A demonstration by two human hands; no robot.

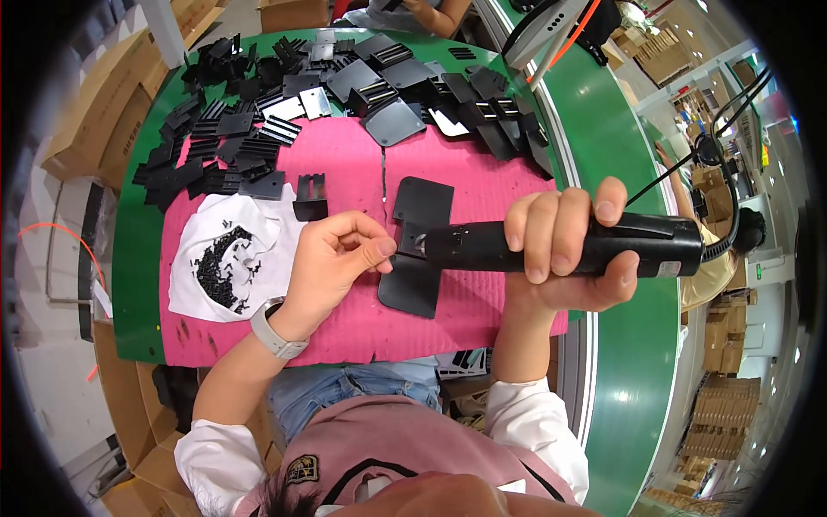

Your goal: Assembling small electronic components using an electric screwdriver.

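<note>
My right hand is wrapped round a black electric screwdriver, held level with its tip pointing left. Beneath the tip, black flat parts with rounded corners lie on the pink mat. My left hand pinches thumb and forefinger together beside the tip; whatever is between them is too small to make out. A heap of small black screws rests on a white cloth left of my left hand. Just above that hand stands a single black slotted bracket.
Piles of black brackets and flat plates cover the table's far side. A cord runs from the screwdriver up to the right. Another green work surface lies to the right. Cardboard boxes stand left, and a person sits opposite.
</note>
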